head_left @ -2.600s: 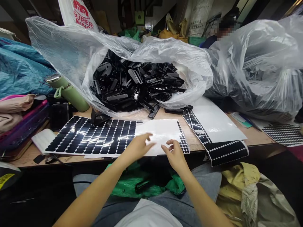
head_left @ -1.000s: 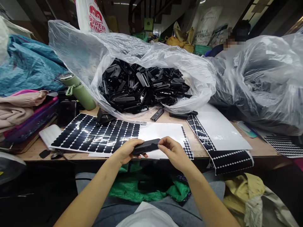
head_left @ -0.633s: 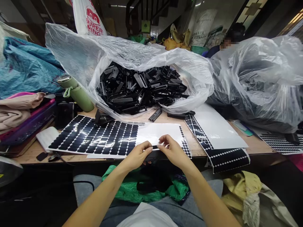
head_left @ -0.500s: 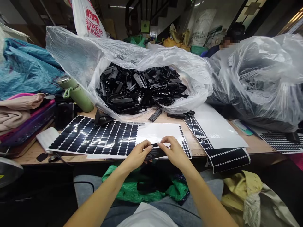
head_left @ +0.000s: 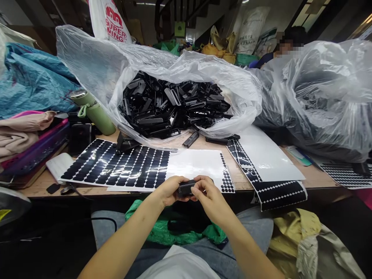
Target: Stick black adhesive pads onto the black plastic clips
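A small black plastic part (head_left: 186, 188) is held between both hands at the table's front edge. My left hand (head_left: 171, 190) grips its left end, and my right hand (head_left: 205, 190) closes on its right end with the fingertips on its face. Just beyond the hands lies a sheet of black stickers (head_left: 116, 164), its right portion bare white with a strip of small black dots at the edge. Behind it, a clear plastic bag (head_left: 244, 97) stands open around a heap of black parts (head_left: 174, 104).
A green bottle (head_left: 97, 116) leans at the left near a purple basket (head_left: 35, 151). Loose black parts (head_left: 191, 140) lie before the bag. More sheets (head_left: 267, 159) overhang the edge at right, near another plastic bag (head_left: 322, 97). A person (head_left: 267, 58) is behind it.
The black part has turned and sits lower in my fingers. The thin black strip earlier pinched above it no longer shows. My right fingers have come down onto the part.
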Tool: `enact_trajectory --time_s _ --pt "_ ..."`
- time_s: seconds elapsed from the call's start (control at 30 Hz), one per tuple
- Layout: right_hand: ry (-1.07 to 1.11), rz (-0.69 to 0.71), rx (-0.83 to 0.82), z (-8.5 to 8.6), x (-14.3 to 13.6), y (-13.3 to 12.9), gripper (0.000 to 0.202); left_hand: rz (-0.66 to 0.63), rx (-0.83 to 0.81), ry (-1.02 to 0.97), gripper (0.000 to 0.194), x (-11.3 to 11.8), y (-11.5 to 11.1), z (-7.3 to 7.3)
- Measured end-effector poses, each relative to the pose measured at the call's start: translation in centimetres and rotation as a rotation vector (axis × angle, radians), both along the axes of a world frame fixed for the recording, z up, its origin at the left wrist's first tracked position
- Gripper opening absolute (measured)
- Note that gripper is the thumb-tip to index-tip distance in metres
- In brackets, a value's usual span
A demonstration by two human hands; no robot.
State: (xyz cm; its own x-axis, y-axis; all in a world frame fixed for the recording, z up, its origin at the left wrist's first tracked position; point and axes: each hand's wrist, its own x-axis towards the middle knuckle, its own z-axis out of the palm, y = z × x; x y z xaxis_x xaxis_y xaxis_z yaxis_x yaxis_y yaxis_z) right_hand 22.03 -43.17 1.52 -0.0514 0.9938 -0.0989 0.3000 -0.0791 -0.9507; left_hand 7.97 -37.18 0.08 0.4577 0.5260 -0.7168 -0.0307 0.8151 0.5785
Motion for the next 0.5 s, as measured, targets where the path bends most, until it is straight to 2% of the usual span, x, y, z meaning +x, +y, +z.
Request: enact_trajectory --time_s 0.5 --pt "0.016 -0.021 -0.044 -0.16 -0.1 -0.73 0.019 -0.063 0.166 0.005 0.022 0.28 -0.98 -0.38"
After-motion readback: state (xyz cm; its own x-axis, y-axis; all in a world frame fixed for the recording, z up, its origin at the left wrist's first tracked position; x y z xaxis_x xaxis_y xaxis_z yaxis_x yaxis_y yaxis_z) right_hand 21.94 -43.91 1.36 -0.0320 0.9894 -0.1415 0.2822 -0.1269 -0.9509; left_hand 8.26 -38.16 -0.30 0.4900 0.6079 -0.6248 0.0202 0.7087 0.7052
